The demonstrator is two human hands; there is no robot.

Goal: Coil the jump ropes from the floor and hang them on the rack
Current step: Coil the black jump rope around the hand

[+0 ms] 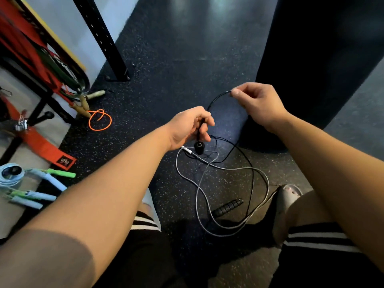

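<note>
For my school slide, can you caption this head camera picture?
Left hand grips a black handle; right hand pinches its cord.

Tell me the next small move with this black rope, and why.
Probably bring the right hand, pinching the black cord, over to the left hand to lay the first loop beside the black handle held there. The cord arcs between the hands, while its remainder trails on the floor, tangled with a grey rope.

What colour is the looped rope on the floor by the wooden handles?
Orange rope, seen clearly in the head view, left of the hands.
</note>
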